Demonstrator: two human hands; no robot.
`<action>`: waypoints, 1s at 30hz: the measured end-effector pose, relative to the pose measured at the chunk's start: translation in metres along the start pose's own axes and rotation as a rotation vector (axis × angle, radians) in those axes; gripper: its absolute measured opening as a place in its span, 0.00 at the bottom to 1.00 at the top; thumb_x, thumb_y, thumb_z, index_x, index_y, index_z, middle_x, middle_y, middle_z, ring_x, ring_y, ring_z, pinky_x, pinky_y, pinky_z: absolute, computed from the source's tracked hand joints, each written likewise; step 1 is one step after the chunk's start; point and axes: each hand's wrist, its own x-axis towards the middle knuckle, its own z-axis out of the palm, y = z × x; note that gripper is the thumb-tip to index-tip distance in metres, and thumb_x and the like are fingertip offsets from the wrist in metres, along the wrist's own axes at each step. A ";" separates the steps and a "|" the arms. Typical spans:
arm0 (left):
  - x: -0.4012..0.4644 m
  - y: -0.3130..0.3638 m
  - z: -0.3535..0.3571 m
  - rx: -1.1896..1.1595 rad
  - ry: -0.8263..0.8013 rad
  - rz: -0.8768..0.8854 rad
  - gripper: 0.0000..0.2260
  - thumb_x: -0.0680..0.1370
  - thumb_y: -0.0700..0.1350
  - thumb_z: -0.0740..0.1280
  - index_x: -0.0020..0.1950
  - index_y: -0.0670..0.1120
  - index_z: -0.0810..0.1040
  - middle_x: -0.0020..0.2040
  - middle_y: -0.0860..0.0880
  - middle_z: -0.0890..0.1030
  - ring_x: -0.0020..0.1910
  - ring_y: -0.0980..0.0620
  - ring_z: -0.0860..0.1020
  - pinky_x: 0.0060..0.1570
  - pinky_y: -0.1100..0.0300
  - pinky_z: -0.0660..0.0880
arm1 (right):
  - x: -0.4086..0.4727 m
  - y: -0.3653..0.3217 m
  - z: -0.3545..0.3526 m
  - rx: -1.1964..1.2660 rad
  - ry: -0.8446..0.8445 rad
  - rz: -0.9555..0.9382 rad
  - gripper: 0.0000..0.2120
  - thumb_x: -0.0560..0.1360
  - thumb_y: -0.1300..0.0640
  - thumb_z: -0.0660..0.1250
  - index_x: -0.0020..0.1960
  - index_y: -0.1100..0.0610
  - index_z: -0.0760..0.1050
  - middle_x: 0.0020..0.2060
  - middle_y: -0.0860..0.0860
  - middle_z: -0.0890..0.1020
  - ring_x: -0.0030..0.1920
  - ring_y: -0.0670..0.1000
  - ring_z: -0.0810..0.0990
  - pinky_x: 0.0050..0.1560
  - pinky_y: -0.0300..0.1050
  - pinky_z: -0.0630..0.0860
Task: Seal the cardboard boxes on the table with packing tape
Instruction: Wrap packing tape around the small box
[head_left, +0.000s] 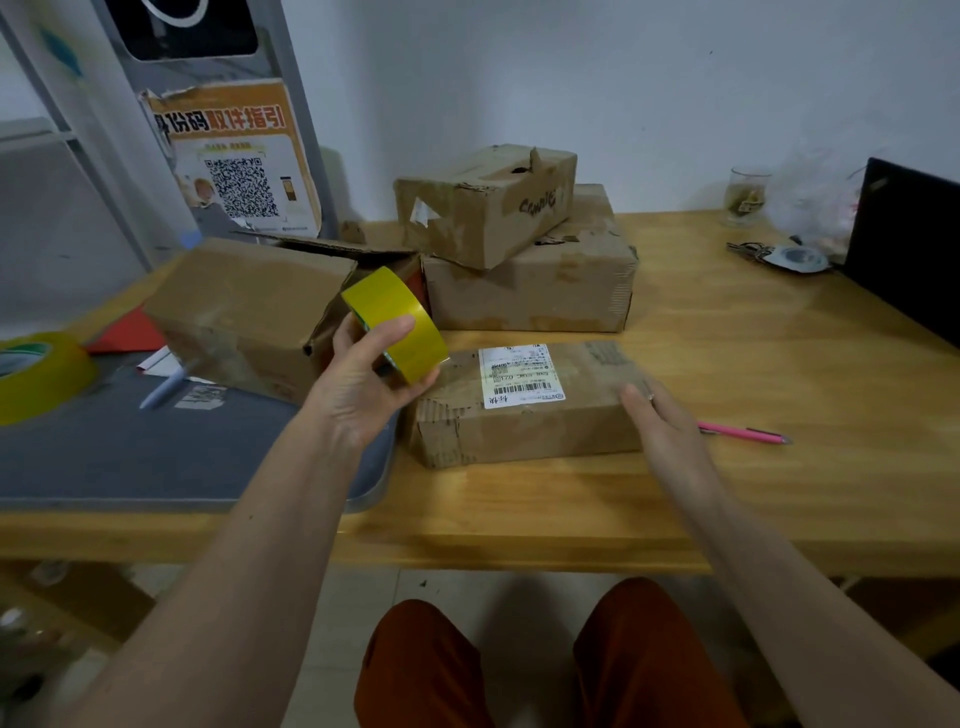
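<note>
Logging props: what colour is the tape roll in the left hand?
Yellow tape roll, gripped by the left hand; head view.

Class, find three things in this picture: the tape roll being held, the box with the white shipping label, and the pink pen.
tape roll (400, 325), head view: on its yellow outer band.
labelled box (587, 415), head view: on its bare cardboard top, right of the label.
pink pen (740, 432), head view: mid-barrel.

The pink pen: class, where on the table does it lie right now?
In the head view the pink pen lies flat on the wooden table, right of the labelled cardboard box, just beyond the right hand.
</note>
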 end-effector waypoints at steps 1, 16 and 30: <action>0.000 0.000 -0.001 0.008 0.004 0.004 0.38 0.66 0.43 0.76 0.74 0.54 0.67 0.67 0.46 0.74 0.62 0.42 0.76 0.43 0.52 0.81 | 0.002 0.000 0.001 0.029 -0.010 0.004 0.22 0.81 0.43 0.58 0.73 0.44 0.66 0.66 0.41 0.73 0.65 0.45 0.70 0.64 0.46 0.69; -0.015 0.026 0.014 -0.046 -0.062 0.027 0.40 0.61 0.46 0.78 0.72 0.50 0.70 0.66 0.43 0.77 0.62 0.40 0.77 0.44 0.50 0.81 | 0.056 -0.018 0.011 0.466 0.123 0.441 0.17 0.75 0.47 0.64 0.61 0.53 0.72 0.57 0.52 0.77 0.55 0.54 0.76 0.49 0.55 0.79; -0.018 0.036 0.047 -0.349 0.004 0.114 0.16 0.72 0.45 0.72 0.59 0.46 0.75 0.55 0.43 0.79 0.55 0.41 0.80 0.47 0.52 0.81 | 0.069 -0.043 -0.022 0.172 -0.174 0.499 0.18 0.80 0.41 0.57 0.58 0.54 0.73 0.52 0.56 0.79 0.44 0.63 0.83 0.36 0.59 0.82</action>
